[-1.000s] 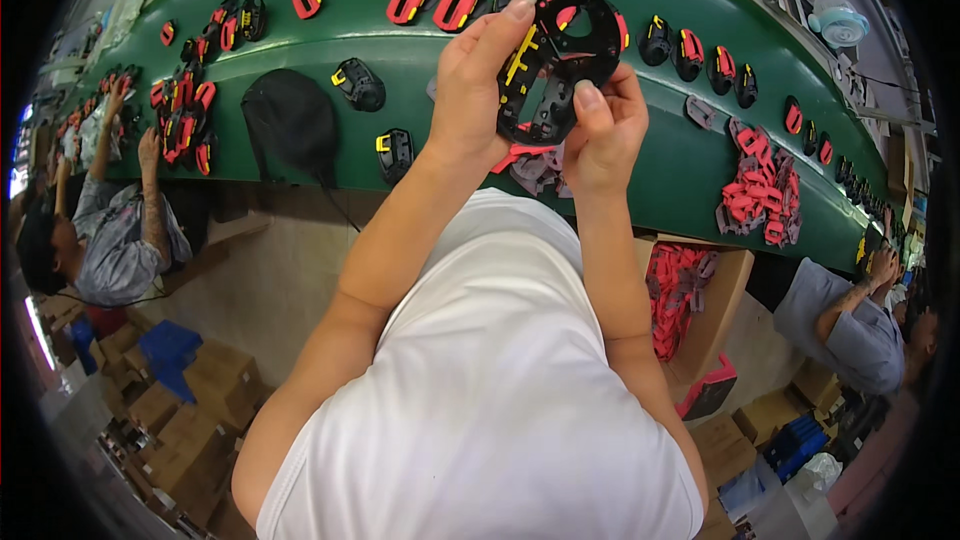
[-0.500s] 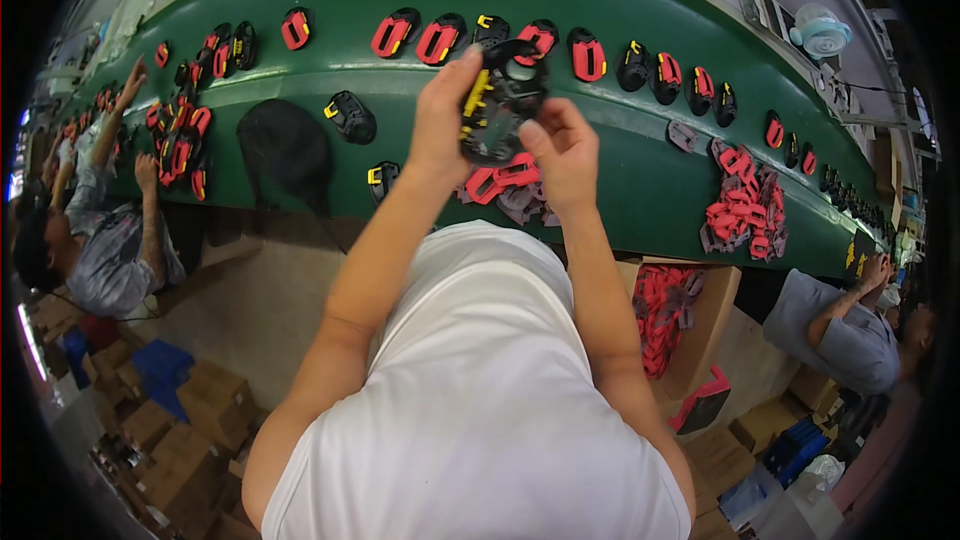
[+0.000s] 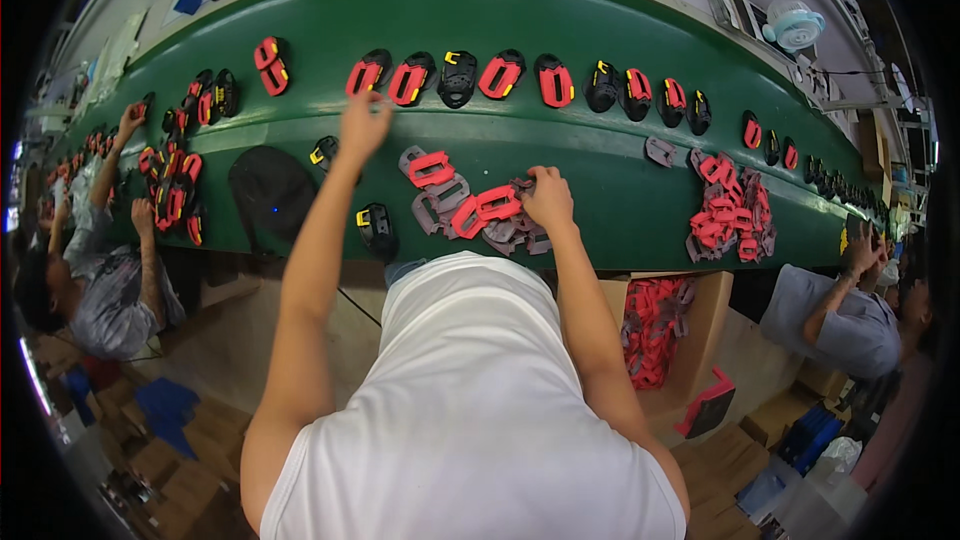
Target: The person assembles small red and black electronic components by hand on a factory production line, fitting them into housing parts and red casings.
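Both hands are extended forward over the long green curved bench [image 3: 600,170]. Left hand [image 3: 362,125] is raised to the row of red and black oval plastic parts [image 3: 500,75] laid along the far side of the bench; its fingers are bent loosely and are seen at the edge of the red oval part [image 3: 368,75] at the left end of that row, but whether that part is gripped cannot be told. Right hand [image 3: 548,198] is lowered onto the heap of grey and red flat plastic pieces [image 3: 465,205] lying near the front edge of the bench, with its fingers curled together on a red piece [image 3: 497,204] at the top of that heap. A small black part with a yellow tab [image 3: 376,228] is placed just left of the heap, and a second one [image 3: 323,151] lies near the left forearm. A dark round cap-like object [image 3: 270,195] rests on the bench further left. A second heap of red pieces [image 3: 728,210] is located well to the right. A cardboard box holding red parts [image 3: 655,325] is positioned below the front edge of the bench. Other people [image 3: 105,280] are seated at the same bench on the left and on the right, with their hands at their own clusters of parts
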### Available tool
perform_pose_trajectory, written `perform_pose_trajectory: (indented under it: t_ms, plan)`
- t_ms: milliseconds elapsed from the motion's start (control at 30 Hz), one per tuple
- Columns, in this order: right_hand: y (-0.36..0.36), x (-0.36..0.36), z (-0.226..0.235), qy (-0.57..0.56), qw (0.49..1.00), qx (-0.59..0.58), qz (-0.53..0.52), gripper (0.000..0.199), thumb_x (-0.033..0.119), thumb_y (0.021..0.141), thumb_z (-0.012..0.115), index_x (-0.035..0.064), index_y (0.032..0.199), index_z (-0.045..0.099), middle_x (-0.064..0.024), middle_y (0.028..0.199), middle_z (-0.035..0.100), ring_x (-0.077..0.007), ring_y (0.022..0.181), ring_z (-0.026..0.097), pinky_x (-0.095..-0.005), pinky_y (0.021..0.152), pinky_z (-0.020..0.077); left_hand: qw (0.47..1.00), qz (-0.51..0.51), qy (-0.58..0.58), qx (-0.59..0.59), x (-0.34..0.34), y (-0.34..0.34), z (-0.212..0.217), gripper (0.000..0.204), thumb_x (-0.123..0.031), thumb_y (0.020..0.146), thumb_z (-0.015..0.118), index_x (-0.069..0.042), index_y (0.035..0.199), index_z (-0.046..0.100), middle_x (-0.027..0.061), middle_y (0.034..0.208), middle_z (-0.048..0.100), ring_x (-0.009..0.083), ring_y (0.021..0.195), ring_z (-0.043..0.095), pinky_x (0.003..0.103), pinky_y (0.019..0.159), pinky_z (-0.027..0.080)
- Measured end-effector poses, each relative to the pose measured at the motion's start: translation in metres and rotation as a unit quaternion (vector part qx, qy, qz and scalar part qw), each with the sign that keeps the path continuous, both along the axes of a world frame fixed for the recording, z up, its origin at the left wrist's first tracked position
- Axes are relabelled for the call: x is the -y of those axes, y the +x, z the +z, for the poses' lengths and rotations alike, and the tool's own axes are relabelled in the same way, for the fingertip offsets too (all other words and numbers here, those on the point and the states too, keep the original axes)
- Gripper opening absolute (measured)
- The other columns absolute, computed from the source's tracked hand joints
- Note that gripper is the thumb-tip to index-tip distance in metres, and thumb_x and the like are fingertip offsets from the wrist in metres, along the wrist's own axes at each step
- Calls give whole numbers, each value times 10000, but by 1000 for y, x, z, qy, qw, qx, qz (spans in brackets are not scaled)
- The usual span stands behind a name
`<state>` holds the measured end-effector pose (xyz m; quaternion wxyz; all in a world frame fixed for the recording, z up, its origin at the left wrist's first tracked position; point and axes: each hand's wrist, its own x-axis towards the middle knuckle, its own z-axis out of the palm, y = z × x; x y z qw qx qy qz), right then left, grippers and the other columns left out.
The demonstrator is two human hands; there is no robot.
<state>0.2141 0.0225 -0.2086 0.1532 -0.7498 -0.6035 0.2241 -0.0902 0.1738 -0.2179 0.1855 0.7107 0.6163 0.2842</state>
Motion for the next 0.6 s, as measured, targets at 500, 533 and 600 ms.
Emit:
perform_pose_trajectory:
  t_ms: [500,533,600]
  plan:
    - [-16,-1,104,297,932,-84,191,202,34,735,666,55,935,643,-103,887,563,-238,753,588,-312,647,479,584,-27,-555,592,106,123,101,378,-387,919,500,-32,1033,563,72,852,610,123,745,597,243,595,470]
    - [-21,4,108,298,931,-85,192,202,34,735,666,55,935,643,-103,887,563,-238,753,588,-312,647,479,559,-37,-530,637,106,126,85,308,-331,936,483,-39,996,560,59,837,603,108,728,588,235,596,467]
    - [-29,12,114,280,903,-166,281,142,47,772,648,55,913,638,-120,944,569,-220,848,589,-294,682,489,625,-33,-460,630,108,131,80,282,-305,945,466,-39,970,556,50,820,596,104,717,583,242,591,467]
